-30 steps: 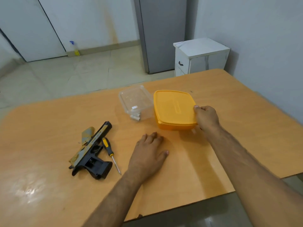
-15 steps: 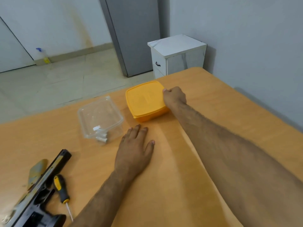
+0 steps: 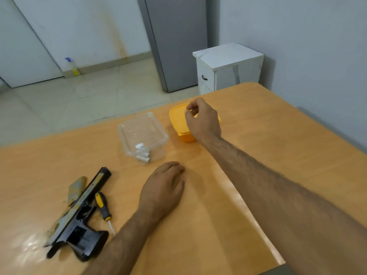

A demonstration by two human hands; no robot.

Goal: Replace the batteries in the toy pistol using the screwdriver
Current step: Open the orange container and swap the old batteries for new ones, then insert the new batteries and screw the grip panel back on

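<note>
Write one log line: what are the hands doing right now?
right hand: over yellow box | left hand: flat on table | toy pistol, screwdriver: untouched

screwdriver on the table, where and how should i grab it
Grip the yellow and black handle of the screwdriver, coming from above and its right side with the left hand. The toy pistol lies close along its left, and the thin shaft points toward you.
</note>
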